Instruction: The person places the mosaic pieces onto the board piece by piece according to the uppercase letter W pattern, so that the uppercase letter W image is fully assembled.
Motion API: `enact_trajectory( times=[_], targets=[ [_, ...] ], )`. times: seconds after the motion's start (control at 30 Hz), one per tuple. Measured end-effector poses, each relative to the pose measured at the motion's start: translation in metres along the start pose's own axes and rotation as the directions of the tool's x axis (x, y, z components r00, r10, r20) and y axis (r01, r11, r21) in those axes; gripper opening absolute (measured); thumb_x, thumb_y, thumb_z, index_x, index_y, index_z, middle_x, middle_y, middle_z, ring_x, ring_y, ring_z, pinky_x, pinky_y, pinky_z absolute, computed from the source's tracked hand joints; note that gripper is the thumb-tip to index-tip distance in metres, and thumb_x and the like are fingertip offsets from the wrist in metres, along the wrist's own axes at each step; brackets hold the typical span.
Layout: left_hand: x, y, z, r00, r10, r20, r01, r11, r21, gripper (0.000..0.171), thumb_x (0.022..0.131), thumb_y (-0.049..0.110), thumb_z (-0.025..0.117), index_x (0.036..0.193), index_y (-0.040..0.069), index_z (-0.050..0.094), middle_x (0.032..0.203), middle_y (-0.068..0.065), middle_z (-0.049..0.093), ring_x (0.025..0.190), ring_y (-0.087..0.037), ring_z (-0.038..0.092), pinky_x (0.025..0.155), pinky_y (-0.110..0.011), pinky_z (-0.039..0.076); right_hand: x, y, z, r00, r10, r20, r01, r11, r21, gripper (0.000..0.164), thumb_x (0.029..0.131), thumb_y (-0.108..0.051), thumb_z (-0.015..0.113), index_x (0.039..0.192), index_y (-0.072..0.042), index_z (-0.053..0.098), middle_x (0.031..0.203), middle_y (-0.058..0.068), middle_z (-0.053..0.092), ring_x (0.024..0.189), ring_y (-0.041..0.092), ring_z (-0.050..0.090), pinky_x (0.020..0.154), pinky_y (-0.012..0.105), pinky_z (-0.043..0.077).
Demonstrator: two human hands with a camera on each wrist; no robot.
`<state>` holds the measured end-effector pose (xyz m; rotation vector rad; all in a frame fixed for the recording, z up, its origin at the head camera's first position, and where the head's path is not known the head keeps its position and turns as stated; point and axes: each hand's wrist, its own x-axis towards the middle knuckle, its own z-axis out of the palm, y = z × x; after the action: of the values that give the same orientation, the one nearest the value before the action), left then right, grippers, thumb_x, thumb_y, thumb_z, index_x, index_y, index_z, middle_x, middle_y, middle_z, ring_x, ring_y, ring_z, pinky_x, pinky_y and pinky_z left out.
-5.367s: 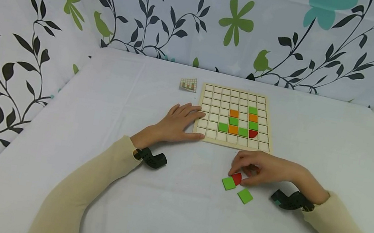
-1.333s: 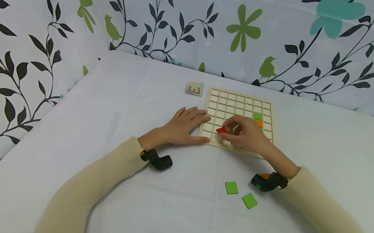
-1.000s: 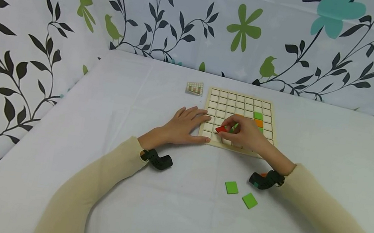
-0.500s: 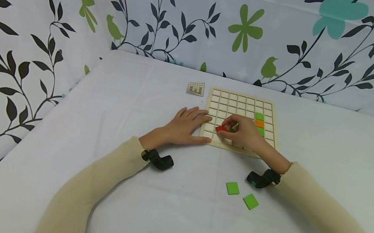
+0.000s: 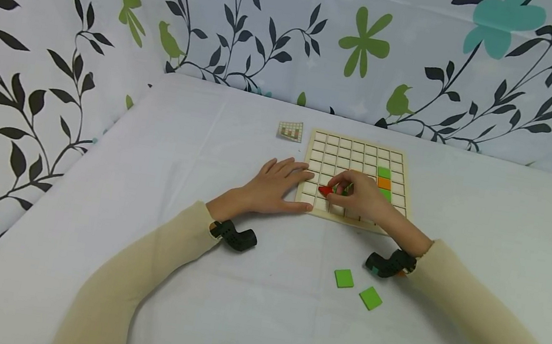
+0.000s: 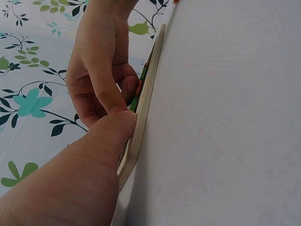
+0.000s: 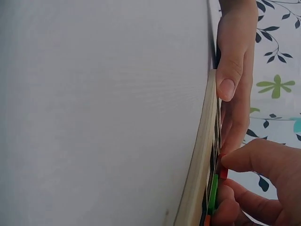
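Note:
My right hand pinches a small red quarter-round tile between thumb and fingertips, low over the wooden grid board. In the right wrist view the red tile sits just beside a green tile lying in the board. My left hand rests flat with spread fingers on the board's left edge, its thumb on the near left corner. Toward the board's right side, a green tile and an orange tile show in a column. Other set tiles are hidden behind my right hand.
Two loose green tiles, one square and one turned, lie on the white tabletop. A small printed pattern card lies behind the board's left corner. An orange piece peeks out under the right wrist camera. Patterned cloth hangs behind.
Earlier my right hand was at the loose tiles by the red piece; it has carried that piece onto the board. Lately the red tile has turned slightly in the fingers. The left hand stays put.

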<state>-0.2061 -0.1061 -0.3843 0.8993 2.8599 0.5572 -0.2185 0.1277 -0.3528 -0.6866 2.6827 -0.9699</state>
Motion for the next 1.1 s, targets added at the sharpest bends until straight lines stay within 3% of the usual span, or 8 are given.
enact_trajectory(
  times=[0.17, 0.57, 1.1],
  targets=[
    [-0.0001, -0.0007, 0.0001, 1.0, -0.001, 0.003, 0.001, 1.0, 0.002, 0.073, 0.092, 0.059, 0.056, 0.152, 0.022, 0.035, 0.159, -0.001, 0.024, 0.15, -0.029, 0.01, 0.118, -0.053, 0.004, 0.0011, 0.0007, -0.0001, 1.0, -0.023, 0.006, 0.023, 1.0, 0.003, 0.023, 0.088, -0.01, 0.07, 0.106, 0.004, 0.066, 0.08, 0.008, 0.059, 0.07, 0.019, 0.051, 0.06, 0.028, 0.041],
    [-0.001, 0.0008, -0.0003, 1.0, -0.006, 0.005, 0.006, 1.0, -0.01, 0.072, 0.092, 0.059, 0.056, 0.151, 0.023, 0.036, 0.159, -0.001, 0.024, 0.15, -0.029, 0.01, 0.118, -0.053, 0.004, 0.0013, -0.001, -0.0007, 1.0, 0.019, -0.002, -0.019, 1.0, -0.007, 0.022, 0.087, -0.013, 0.073, 0.101, 0.002, 0.066, 0.077, 0.005, 0.057, 0.071, 0.02, 0.05, 0.06, 0.029, 0.039],
    [-0.0011, 0.0013, -0.0011, 1.0, -0.007, 0.001, 0.007, 1.0, -0.013, 0.072, 0.092, 0.058, 0.056, 0.151, 0.022, 0.036, 0.159, -0.001, 0.025, 0.149, -0.03, 0.011, 0.118, -0.053, 0.004, 0.0014, 0.0023, -0.0007, 1.0, 0.0, 0.005, 0.0, 1.0, 0.007, 0.023, 0.087, -0.01, 0.073, 0.104, 0.003, 0.065, 0.076, 0.004, 0.056, 0.068, 0.019, 0.049, 0.058, 0.027, 0.039]
  ],
)
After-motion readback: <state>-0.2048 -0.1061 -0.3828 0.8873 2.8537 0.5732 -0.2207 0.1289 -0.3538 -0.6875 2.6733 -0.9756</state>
